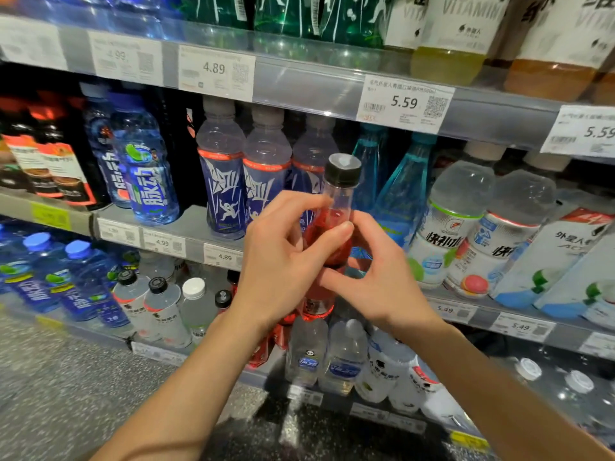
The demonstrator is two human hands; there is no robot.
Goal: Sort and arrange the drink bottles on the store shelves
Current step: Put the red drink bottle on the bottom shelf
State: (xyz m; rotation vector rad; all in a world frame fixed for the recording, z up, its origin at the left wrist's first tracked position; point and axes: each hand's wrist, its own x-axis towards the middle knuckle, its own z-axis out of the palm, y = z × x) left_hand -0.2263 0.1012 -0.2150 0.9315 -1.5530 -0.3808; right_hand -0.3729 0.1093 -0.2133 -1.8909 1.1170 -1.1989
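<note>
A slim bottle of red drink (332,224) with a black cap stands upright in the air in front of the middle shelf. My left hand (283,257) grips its body from the left, fingers curled round it. From the right, my right hand (376,274) holds the same bottle, thumb and fingers wrapped round its lower part. Behind it stand three clear bottles with dark blue labels (226,181) and turquoise bottles (399,194).
The middle shelf rail (186,234) carries price tags. Blue drink bottles (146,174) stand at left, white-labelled bottles (466,234) at right. The lower shelf holds blue bottles (76,281) and clear bottles (166,307). The upper shelf holds green and yellow bottles. Speckled floor lies below.
</note>
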